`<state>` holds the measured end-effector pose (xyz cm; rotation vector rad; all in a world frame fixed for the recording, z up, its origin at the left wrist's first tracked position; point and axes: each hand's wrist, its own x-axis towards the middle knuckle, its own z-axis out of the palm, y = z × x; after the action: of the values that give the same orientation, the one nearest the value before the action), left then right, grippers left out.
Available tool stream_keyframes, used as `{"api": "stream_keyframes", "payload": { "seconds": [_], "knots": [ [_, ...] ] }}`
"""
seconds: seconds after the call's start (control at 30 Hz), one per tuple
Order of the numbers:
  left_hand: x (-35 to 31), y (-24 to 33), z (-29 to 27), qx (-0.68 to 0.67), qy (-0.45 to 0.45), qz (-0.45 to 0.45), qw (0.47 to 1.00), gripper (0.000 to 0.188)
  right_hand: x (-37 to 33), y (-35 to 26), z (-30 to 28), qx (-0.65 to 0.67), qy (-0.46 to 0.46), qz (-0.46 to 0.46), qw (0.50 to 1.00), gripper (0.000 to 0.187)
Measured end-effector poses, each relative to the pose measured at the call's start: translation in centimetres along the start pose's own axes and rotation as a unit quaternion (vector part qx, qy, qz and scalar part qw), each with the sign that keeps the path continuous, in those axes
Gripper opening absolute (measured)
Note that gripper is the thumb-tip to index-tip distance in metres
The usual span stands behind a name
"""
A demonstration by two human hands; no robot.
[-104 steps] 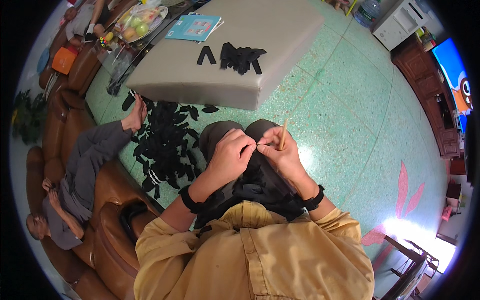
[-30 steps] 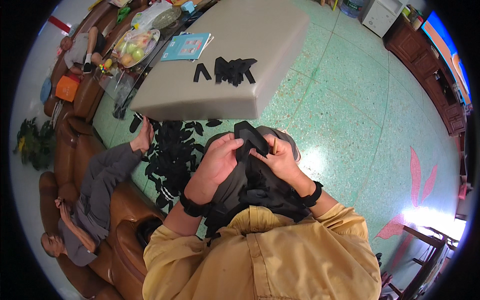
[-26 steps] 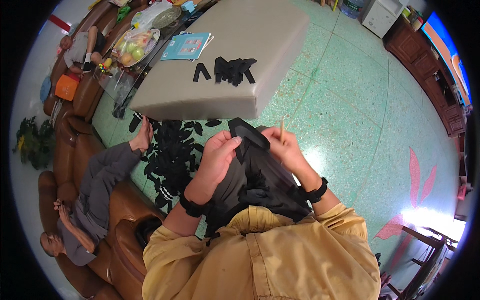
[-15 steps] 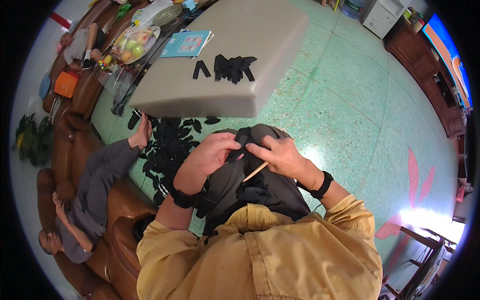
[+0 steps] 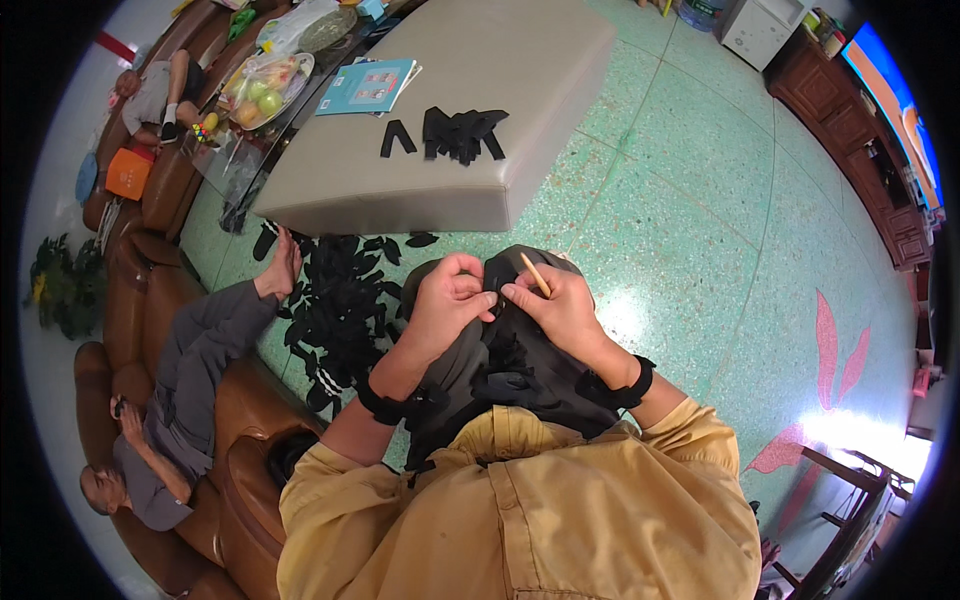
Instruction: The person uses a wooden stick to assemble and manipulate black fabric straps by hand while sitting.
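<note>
Over my lap, my left hand (image 5: 447, 303) pinches a black fabric strip (image 5: 497, 272) between thumb and fingers. Facing it, my right hand (image 5: 563, 308) is closed with its thumb and fingertips at the strip's other edge. A pale pointed wooden stick (image 5: 534, 274) is tucked in the right fingers, one end standing up past them. More black fabric pieces (image 5: 506, 384) lie on my dark trousers, nearer my waist. The fingertips hide part of the strip.
Black pieces (image 5: 338, 310) heap on the green floor at my left. Ahead, a beige ottoman (image 5: 380, 205) bears black strips (image 5: 462, 134) and blue books (image 5: 368, 86). One person (image 5: 165, 440) reclines on the brown sofa (image 5: 255, 420); another (image 5: 160, 95) sits farther off.
The stick has swung from pointing down toward my waist to pointing up and away. My left hand has shifted slightly right and turned, and the black strip has been turned between my hands.
</note>
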<state>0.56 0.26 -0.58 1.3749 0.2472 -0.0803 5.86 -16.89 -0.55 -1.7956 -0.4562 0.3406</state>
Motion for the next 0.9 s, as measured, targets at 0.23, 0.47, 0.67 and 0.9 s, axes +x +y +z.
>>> {"api": "stream_keyframes", "payload": {
  "seconds": [0.23, 0.47, 0.67, 0.9],
  "knots": [
    [-0.8, 0.3, 1.2, 0.036, 0.011, 0.04, 0.999, 0.017, 0.1, 0.9, -0.1, -0.001, 0.021, -0.029, 0.999, 0.022],
    [-1.2, 0.3, 1.2, 0.078, 0.019, 0.063, 0.995, 0.011, 0.0, 0.5, -0.2, 0.073, 0.009, 0.021, 0.997, 0.021],
    [-1.2, 0.2, 1.3, 0.07, 0.028, 0.043, 0.996, 0.008, -0.1, 0.5, 0.3, 0.097, 0.018, 0.0, 0.995, 0.02],
    [-1.1, -0.3, 1.6, 0.091, 0.065, 0.069, 0.991, 0.006, 0.0, 0.7, 0.6, 0.166, 0.025, 0.046, 0.985, 0.017]
  ]
}}
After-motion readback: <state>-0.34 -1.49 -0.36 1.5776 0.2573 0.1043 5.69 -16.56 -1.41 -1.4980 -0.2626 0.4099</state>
